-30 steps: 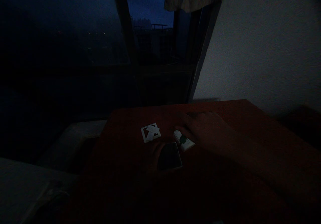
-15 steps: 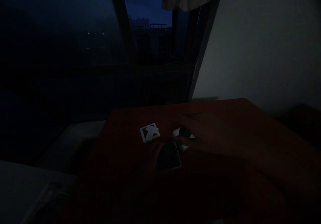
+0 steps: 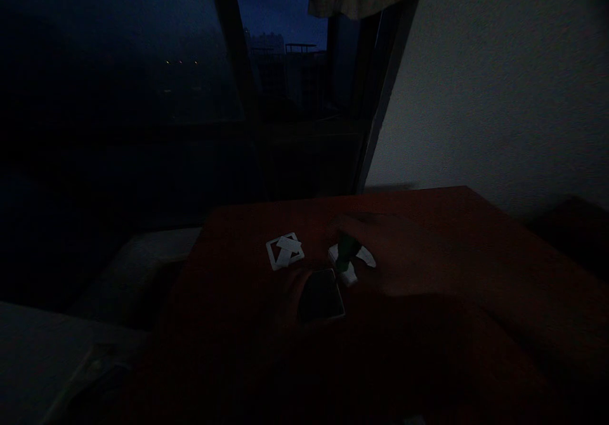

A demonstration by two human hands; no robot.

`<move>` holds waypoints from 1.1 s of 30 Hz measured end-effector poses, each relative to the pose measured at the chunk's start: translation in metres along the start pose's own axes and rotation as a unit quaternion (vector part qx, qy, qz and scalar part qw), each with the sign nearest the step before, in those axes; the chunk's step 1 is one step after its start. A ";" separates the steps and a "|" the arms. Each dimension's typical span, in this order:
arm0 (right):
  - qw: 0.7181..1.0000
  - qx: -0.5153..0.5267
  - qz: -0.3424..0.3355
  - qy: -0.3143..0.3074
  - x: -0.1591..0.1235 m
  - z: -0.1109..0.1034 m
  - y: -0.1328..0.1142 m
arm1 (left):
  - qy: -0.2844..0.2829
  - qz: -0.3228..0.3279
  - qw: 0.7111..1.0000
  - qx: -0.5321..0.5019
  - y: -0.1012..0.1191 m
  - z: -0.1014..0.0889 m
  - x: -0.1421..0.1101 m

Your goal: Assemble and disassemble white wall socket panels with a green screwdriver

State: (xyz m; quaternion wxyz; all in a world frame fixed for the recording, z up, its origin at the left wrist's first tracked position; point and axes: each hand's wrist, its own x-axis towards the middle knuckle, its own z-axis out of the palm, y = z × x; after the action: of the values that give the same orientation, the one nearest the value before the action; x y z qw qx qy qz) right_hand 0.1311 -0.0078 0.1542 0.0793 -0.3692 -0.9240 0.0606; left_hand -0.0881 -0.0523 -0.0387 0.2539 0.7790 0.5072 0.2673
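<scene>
Touching a pale-rimmed dark panel (image 3: 321, 295), the left hand (image 3: 288, 294) is lying apart from the right hand (image 3: 402, 254), which is curling over a dark green piece (image 3: 347, 252) by a white block (image 3: 349, 276); darkness is hiding both grips. Handling seems unfinished; crossed white strips (image 3: 289, 245) are already lying over a white frame (image 3: 271, 256).

A dark, flat, squarish thing (image 3: 323, 297) with a thin pale rim lies on the counter (image 3: 233, 241), the left hand (image 3: 288, 304) curled round its left side; the rim shows along its far and right edges. Just beyond its far right corner, a white thing (image 3: 349, 277) lies at a slant; whether the 2 touch is too dark to tell. A dark green thing (image 3: 347, 251), its outline unclear, covers part of the white, next to the right hand (image 3: 394, 254). White shows on both sides of the green.
</scene>
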 end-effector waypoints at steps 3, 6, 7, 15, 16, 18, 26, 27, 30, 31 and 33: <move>0.999 -0.017 0.028 0.015 -0.001 -0.001 -0.001 | 0.002 0.008 1.000 0.010 0.000 -0.001 0.000; 0.997 -0.050 0.063 0.017 0.000 -0.001 -0.002 | 0.012 0.027 0.999 0.018 0.001 -0.003 0.000; 0.997 -0.045 0.057 0.013 -0.001 -0.001 -0.002 | 0.013 0.028 0.999 0.019 0.002 -0.004 0.000; 0.996 -0.055 0.063 0.029 -0.001 0.001 -0.004 | 0.006 0.016 1.000 0.016 -0.001 0.001 0.000; 0.995 -0.070 0.072 0.028 -0.001 0.001 -0.004 | 0.009 0.020 1.000 0.014 -0.003 0.002 0.000; 0.996 -0.062 0.062 0.019 -0.002 0.001 -0.003 | 0.013 0.025 1.000 0.014 -0.007 0.004 -0.001; 0.997 -0.055 0.054 0.027 -0.005 0.000 -0.005 | -0.007 0.008 1.000 0.009 -0.001 -0.001 0.000; 0.994 -0.076 0.072 0.030 -0.004 0.001 -0.004 | -0.008 0.010 1.000 0.008 -0.001 0.000 0.001; 0.995 -0.068 0.066 0.022 -0.003 0.003 0.000 | 0.005 0.016 1.000 0.000 -0.005 0.003 0.000; 0.998 -0.041 0.044 0.017 -0.004 0.002 0.001 | 0.007 0.017 1.000 -0.004 -0.007 0.005 -0.001; 1.000 0.018 -0.004 0.011 -0.006 0.000 0.001 | 0.009 0.015 1.000 -0.010 -0.009 0.006 -0.001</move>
State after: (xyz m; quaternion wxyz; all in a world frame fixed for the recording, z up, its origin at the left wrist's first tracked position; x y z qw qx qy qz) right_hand 0.1359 -0.0116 0.1535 0.0963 -0.3648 -0.9232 0.0728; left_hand -0.0904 -0.0511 -0.0489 0.2528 0.7815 0.4952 0.2831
